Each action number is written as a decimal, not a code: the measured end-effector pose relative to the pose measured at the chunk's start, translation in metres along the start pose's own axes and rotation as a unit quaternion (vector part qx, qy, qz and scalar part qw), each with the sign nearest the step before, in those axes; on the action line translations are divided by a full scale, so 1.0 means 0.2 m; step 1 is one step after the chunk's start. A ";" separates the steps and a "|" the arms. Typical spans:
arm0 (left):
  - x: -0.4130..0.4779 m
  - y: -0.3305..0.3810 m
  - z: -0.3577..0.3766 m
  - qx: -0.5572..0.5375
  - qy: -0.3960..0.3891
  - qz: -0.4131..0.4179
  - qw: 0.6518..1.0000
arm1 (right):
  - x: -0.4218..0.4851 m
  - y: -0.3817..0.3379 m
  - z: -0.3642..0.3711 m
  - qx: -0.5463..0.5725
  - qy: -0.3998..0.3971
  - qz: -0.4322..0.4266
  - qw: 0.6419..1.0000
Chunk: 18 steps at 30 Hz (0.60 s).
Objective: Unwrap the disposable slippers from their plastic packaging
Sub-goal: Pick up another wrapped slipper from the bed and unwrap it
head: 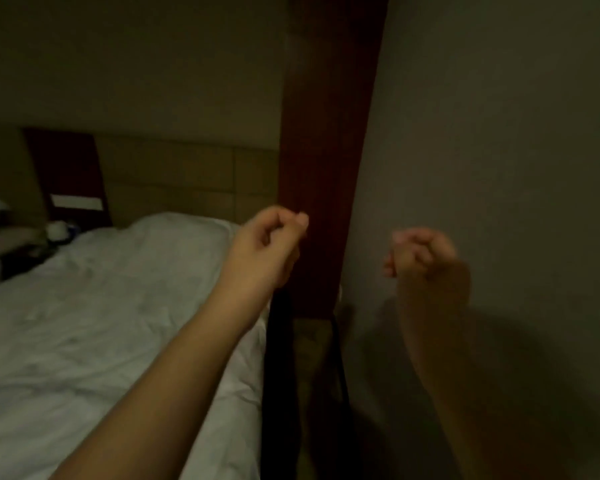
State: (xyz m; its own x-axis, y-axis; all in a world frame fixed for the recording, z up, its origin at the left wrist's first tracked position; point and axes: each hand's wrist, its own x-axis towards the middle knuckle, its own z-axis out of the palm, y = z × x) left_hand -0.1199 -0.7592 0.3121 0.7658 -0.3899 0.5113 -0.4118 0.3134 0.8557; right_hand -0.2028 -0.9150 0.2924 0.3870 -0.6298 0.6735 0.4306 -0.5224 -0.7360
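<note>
No slippers or plastic packaging show in this dim, blurred head view. My left hand [269, 242] is raised in mid-air over the right edge of the bed, fingers curled into a loose fist with nothing visible in it. My right hand [421, 252] is raised in front of the pale wall, also curled shut, and I see nothing held in it. The two hands are apart, roughly level with each other.
A bed with a rumpled white duvet [118, 306] fills the lower left. A dark red wooden post [326, 150] stands between the hands. Black straps [279, 375] hang below my left hand. A padded headboard [174, 174] and a bedside area with small objects [58, 230] lie at the left.
</note>
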 end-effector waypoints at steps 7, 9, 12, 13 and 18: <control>-0.14 1.02 -0.45 0.020 0.006 0.136 0.990 | 0.00 -1.01 0.15 0.121 0.001 -0.113 0.986; -0.24 1.16 -0.63 0.024 0.021 0.147 0.989 | -0.11 -1.16 0.24 0.121 -0.009 -0.111 0.986; -0.42 1.33 -0.94 0.029 0.035 0.155 0.987 | -0.34 -1.38 0.45 0.126 -0.013 -0.109 0.986; -0.48 1.38 -1.06 0.031 0.037 0.158 0.986 | -0.43 -1.45 0.55 0.132 -0.015 -0.110 0.985; -0.82 1.64 -1.80 0.100 0.070 0.172 0.978 | -0.93 -1.83 1.13 0.185 -0.037 -0.093 0.978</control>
State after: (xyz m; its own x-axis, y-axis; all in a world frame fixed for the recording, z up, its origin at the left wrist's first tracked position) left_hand -0.2043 -0.2807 0.4806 0.6199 -0.1653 0.7671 -0.7338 0.2243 0.6413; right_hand -0.2489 -0.4773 0.4523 0.3260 -0.4930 0.8066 0.7594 -0.3715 -0.5341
